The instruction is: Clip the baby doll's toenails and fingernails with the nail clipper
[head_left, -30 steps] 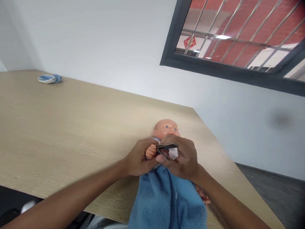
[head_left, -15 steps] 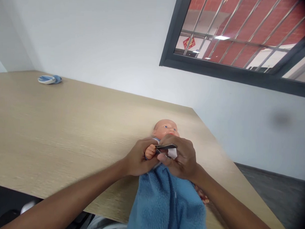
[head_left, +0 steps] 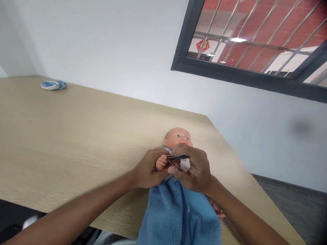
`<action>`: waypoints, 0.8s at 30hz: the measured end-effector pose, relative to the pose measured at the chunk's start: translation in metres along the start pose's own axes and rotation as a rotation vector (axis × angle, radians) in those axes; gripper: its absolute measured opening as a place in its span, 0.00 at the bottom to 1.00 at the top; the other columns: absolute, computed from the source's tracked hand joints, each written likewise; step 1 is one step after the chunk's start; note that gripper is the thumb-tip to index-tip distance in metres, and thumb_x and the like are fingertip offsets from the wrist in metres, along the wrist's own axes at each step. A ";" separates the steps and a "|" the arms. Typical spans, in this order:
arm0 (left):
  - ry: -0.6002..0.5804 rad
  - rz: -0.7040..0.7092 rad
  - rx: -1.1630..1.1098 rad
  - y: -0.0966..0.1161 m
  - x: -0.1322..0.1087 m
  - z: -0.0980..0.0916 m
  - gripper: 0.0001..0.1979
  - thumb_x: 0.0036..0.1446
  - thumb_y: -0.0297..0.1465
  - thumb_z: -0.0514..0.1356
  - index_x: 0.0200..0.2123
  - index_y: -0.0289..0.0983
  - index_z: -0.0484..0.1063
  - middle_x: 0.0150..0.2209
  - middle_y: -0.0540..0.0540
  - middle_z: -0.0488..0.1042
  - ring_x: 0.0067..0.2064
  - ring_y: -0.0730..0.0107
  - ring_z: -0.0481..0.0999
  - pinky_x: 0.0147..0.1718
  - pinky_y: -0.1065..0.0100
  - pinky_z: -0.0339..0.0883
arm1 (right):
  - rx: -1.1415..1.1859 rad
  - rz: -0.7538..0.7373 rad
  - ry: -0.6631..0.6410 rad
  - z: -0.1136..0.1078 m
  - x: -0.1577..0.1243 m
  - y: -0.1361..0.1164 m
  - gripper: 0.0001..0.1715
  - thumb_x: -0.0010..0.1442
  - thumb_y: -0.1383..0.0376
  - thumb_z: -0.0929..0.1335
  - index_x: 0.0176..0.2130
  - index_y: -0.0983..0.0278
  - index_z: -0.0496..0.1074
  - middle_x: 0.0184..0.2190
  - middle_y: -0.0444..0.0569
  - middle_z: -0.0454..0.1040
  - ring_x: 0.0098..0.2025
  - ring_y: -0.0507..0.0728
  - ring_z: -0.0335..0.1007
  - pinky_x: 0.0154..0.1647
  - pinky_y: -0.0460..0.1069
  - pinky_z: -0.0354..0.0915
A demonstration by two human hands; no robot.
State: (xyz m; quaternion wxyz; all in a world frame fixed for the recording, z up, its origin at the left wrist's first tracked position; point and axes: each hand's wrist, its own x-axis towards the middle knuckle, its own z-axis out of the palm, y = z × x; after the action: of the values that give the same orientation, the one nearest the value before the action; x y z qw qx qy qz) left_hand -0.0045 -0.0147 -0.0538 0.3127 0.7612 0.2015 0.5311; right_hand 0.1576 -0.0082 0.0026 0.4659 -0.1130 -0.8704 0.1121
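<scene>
A baby doll (head_left: 178,136) lies on its back on the wooden table (head_left: 71,140), its body covered by a blue fleece towel (head_left: 180,216). My left hand (head_left: 148,168) is closed round the doll's small arm (head_left: 161,161), holding its hand up. My right hand (head_left: 195,170) is closed on a dark metal nail clipper (head_left: 178,157), whose jaws sit at the doll's fingertips. The doll's torso and legs are hidden under the towel and my hands.
A small blue and white folded cloth (head_left: 53,84) rests at the table's far left. The table's right edge runs diagonally past the doll, with dark floor (head_left: 294,202) beyond it. A barred window (head_left: 263,36) sits in the white wall.
</scene>
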 end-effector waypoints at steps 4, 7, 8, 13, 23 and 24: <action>-0.024 -0.023 -0.010 0.001 0.000 -0.001 0.18 0.63 0.45 0.60 0.34 0.34 0.70 0.33 0.48 0.71 0.36 0.69 0.72 0.38 0.63 0.69 | 0.039 0.023 0.007 0.000 0.000 -0.001 0.17 0.67 0.55 0.69 0.35 0.65 0.68 0.26 0.39 0.66 0.24 0.49 0.62 0.26 0.45 0.62; -0.044 -0.058 -0.006 -0.001 0.000 -0.005 0.18 0.62 0.46 0.61 0.36 0.34 0.71 0.36 0.47 0.72 0.38 0.68 0.72 0.41 0.61 0.69 | 0.109 0.093 0.042 0.003 0.000 -0.003 0.19 0.65 0.53 0.71 0.34 0.65 0.69 0.25 0.39 0.66 0.24 0.48 0.61 0.26 0.45 0.62; -0.038 -0.078 0.001 -0.002 0.000 -0.007 0.17 0.62 0.45 0.61 0.37 0.34 0.71 0.37 0.46 0.72 0.40 0.66 0.72 0.43 0.60 0.69 | 0.147 0.132 0.069 0.004 0.000 -0.004 0.19 0.66 0.53 0.71 0.34 0.66 0.69 0.26 0.39 0.66 0.25 0.48 0.62 0.26 0.45 0.63; -0.050 -0.211 -0.057 -0.014 0.004 -0.017 0.15 0.65 0.41 0.59 0.43 0.34 0.71 0.40 0.46 0.72 0.43 0.65 0.73 0.45 0.58 0.70 | 0.392 0.385 0.292 0.022 -0.006 -0.007 0.19 0.70 0.52 0.66 0.38 0.66 0.68 0.25 0.39 0.66 0.20 0.46 0.58 0.19 0.42 0.59; -0.296 -0.329 -0.311 -0.011 0.005 -0.016 0.16 0.66 0.42 0.59 0.41 0.33 0.73 0.42 0.45 0.76 0.44 0.64 0.76 0.48 0.55 0.71 | 0.530 0.569 0.372 0.019 0.003 -0.041 0.20 0.68 0.47 0.66 0.38 0.61 0.66 0.25 0.39 0.64 0.20 0.47 0.58 0.21 0.45 0.57; -0.311 -0.345 -0.319 -0.010 0.004 -0.016 0.16 0.66 0.41 0.59 0.42 0.33 0.73 0.42 0.44 0.76 0.45 0.64 0.76 0.48 0.55 0.71 | 0.507 0.555 0.355 0.014 0.005 -0.043 0.20 0.67 0.46 0.67 0.41 0.60 0.68 0.30 0.41 0.67 0.22 0.48 0.61 0.24 0.46 0.60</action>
State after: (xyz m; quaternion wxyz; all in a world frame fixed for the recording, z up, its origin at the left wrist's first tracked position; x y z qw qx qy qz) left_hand -0.0174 -0.0011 -0.0540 0.5414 0.7294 0.1915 0.3717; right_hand 0.1395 -0.0483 0.0120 0.5741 -0.2426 -0.6577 0.4231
